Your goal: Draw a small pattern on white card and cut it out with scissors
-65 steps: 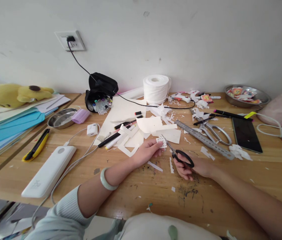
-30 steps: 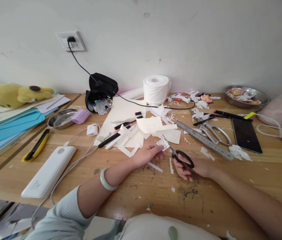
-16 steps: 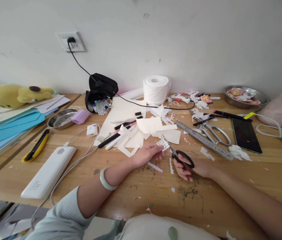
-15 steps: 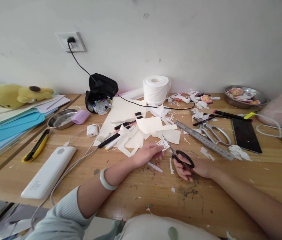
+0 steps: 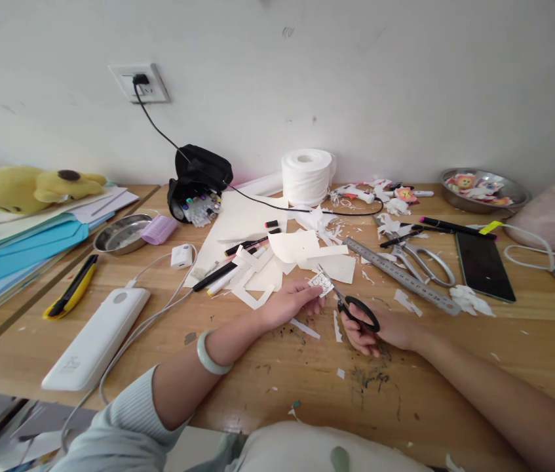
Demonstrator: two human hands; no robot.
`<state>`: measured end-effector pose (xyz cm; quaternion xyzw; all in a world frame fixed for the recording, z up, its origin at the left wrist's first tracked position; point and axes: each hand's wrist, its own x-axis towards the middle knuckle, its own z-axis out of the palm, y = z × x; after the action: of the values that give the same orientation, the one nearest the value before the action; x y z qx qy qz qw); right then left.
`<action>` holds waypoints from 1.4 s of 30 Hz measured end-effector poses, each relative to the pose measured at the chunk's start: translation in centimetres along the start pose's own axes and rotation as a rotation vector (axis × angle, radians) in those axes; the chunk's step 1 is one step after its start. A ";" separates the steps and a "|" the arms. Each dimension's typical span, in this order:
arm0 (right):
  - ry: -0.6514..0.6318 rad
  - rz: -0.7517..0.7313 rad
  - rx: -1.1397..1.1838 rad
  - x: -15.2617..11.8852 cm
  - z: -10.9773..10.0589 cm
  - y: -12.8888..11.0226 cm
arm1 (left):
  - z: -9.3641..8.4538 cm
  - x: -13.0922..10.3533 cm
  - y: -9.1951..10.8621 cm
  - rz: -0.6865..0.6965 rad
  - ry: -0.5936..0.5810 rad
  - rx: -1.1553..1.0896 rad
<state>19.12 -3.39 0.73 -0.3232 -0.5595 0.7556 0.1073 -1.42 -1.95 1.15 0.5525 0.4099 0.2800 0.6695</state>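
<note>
Between the thumb and fingers of my left hand (image 5: 294, 303) is a small piece of white paper (image 5: 321, 284) with a black line drawing on it. My right hand (image 5: 368, 333) has its fingers in the black handles of a pair of scissors (image 5: 360, 314). The scissors' blades lie along the right edge of the drawn paper; whether they are cutting into it I cannot tell. Below the hands, thin paper strips (image 5: 305, 328) lie on the wooden table (image 5: 277, 373). Larger paper offcuts (image 5: 297, 246) are spread just beyond the blades.
A steel ruler (image 5: 400, 275) and large silver scissors (image 5: 427, 262) lie to the right, near a phone (image 5: 485, 265). Markers (image 5: 221, 276) and a toilet roll (image 5: 306, 177) are farther back. On the left are a power bank (image 5: 96, 337) with cables and a yellow cutter (image 5: 71, 287).
The black scissors' handles have drawn slightly closer together in my right hand. My left hand and the drawn paper have hardly moved.
</note>
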 end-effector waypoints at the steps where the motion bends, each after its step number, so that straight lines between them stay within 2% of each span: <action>1: 0.007 0.008 -0.004 0.0 0.0 -0.1 | 0.0 0.0 0.0 -0.003 0.002 0.000; 13: 0.032 0.060 -0.033 0.2 0.1 0.1 | 0.3 -0.1 0.0 -0.020 0.080 -0.074; 19: 0.032 0.018 0.036 -0.1 0.1 -0.4 | 0.3 0.0 0.0 0.009 0.126 -0.100; 23: 0.017 0.021 0.063 -0.2 0.0 -0.4 | 0.4 -0.2 0.5 0.050 0.081 -0.061; 28: -0.005 0.042 0.016 0.0 -0.2 -0.3 | 0.2 -0.2 0.2 0.029 0.017 0.017; 33: -0.002 0.082 -0.037 -0.2 -0.1 -0.6 | 0.1 -0.1 -0.2 0.021 -0.013 0.009; 42: -0.023 0.066 -0.022 -0.1 -0.3 -0.1 | 0.1 -0.4 0.3 0.012 -0.047 0.049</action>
<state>19.31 -3.15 0.84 -0.3337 -0.5581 0.7563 0.0723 -1.51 -2.25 1.58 0.5777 0.3976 0.2605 0.6636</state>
